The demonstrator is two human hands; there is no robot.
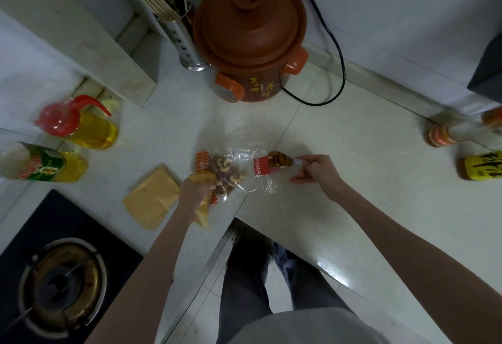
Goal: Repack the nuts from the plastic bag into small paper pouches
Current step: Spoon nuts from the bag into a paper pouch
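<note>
Counter: pale speckled stone, corner section, seen from above.

Plastic bag: clear, with an orange-patterned edge, lying on the counter near its front corner. Mixed nuts, cashews among them, sit heaped in its left part.

Left hand: fingers curled round a paper pouch, tan, held at the left edge of the plastic bag, the pouch's lower end hanging past the counter's edge.

Right hand: thumb and forefinger pinching the end of a small scoop, which is loaded with nuts and hangs just over the right part of the plastic bag; the other fingers are loosely curled.

Spare paper pouches: a flat tan stack on the counter, just left of the left hand.

Clay electric pot: brown, lidded, orange handles, black cord trailing to its right; at the back of the counter.

Chopstick holder: steel cylinder with chopsticks, just left of the pot.

Oil bottles: two, yellow, at the far left.

Gas burner: lower left, set in a black hob.

Sauce bottles: at the right edge.
</note>
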